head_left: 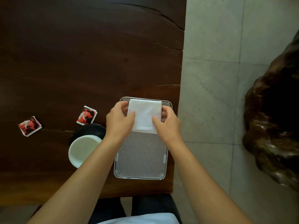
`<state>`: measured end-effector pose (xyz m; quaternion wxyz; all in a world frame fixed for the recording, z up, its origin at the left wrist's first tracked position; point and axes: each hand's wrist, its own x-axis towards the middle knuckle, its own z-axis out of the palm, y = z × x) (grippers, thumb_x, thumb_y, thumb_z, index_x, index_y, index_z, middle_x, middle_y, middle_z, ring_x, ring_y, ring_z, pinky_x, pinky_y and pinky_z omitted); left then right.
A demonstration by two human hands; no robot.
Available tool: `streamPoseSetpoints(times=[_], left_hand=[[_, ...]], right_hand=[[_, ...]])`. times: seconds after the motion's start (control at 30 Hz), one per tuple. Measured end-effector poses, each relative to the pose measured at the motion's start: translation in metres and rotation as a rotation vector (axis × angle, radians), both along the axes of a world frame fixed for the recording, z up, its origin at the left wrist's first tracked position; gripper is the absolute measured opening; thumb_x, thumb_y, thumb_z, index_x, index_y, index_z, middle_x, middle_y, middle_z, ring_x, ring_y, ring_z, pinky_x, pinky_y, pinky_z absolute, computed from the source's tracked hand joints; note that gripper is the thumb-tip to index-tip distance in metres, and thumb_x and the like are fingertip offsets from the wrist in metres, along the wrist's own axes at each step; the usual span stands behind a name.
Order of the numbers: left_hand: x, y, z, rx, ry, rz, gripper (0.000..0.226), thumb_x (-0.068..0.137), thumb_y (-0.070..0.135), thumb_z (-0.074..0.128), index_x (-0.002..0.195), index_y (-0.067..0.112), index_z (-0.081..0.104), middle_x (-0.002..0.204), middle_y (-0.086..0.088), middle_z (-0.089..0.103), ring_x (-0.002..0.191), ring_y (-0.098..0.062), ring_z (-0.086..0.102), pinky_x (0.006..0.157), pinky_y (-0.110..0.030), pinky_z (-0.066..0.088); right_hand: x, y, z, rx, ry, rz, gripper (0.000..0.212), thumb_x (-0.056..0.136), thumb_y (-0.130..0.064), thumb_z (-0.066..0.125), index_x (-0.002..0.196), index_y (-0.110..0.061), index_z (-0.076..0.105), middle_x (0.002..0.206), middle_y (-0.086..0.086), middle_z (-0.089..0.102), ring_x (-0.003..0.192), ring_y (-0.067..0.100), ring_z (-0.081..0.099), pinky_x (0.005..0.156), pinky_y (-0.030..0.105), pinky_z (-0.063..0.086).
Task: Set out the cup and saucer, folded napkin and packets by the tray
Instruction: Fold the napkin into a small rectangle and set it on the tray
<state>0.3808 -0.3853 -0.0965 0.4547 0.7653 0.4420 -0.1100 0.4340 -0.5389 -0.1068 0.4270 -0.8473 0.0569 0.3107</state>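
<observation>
A white folded napkin (144, 114) lies on the far half of a ribbed metal tray (141, 156). My left hand (119, 121) grips the napkin's left edge and my right hand (167, 123) grips its right edge, thumbs on top. Left of the tray stands a white cup (81, 149) on a dark saucer (90, 129), partly hidden by my left forearm. Two red, black and white packets rest on the dark wooden table: one (86, 115) just beyond the saucer, the other (29, 126) further left.
The table's right edge (179, 102) runs close beside the tray, with pale floor tiles beyond. A dark carved wooden piece (273, 120) stands on the floor at right. The table's near edge lies just below the tray.
</observation>
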Motion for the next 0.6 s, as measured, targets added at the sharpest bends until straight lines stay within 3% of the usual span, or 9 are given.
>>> streamPoseSetpoints(times=[0.1, 0.2, 0.4, 0.6], left_hand=[[0.0, -0.005, 0.003, 0.098, -0.083, -0.081, 0.041, 0.091, 0.015, 0.068, 0.131, 0.02, 0.059, 0.108, 0.015, 0.058, 0.086, 0.004, 0.057, 0.054, -0.001, 0.041], [-0.001, -0.007, 0.006, 0.152, -0.114, -0.163, 0.044, 0.088, 0.012, 0.07, 0.13, 0.02, 0.059, 0.11, 0.01, 0.058, 0.097, -0.006, 0.058, 0.065, -0.006, 0.041], [-0.006, -0.007, 0.006, 0.213, -0.093, -0.215, 0.052, 0.087, 0.011, 0.071, 0.137, 0.018, 0.057, 0.108, 0.005, 0.053, 0.094, -0.013, 0.058, 0.072, -0.015, 0.045], [-0.01, -0.009, 0.004, 0.2, -0.109, -0.195, 0.051, 0.088, 0.005, 0.066, 0.137, 0.018, 0.058, 0.104, 0.004, 0.052, 0.088, -0.014, 0.061, 0.072, -0.021, 0.048]], right_hand=[[-0.003, 0.004, 0.004, -0.082, -0.125, 0.058, 0.045, 0.09, -0.017, 0.069, 0.132, -0.016, 0.053, 0.115, -0.006, 0.057, 0.101, 0.008, 0.059, 0.079, 0.021, 0.057], [-0.006, 0.006, 0.007, -0.18, -0.202, 0.143, 0.056, 0.087, -0.016, 0.07, 0.139, -0.012, 0.048, 0.12, 0.002, 0.054, 0.103, 0.01, 0.052, 0.087, 0.026, 0.054], [-0.01, 0.007, 0.008, -0.262, -0.216, 0.249, 0.065, 0.088, -0.019, 0.07, 0.145, -0.011, 0.039, 0.125, 0.005, 0.043, 0.111, 0.019, 0.051, 0.091, 0.036, 0.056], [-0.013, 0.008, 0.006, -0.306, -0.209, 0.3, 0.073, 0.093, -0.02, 0.067, 0.153, -0.01, 0.027, 0.128, 0.007, 0.04, 0.112, 0.018, 0.049, 0.091, 0.031, 0.055]])
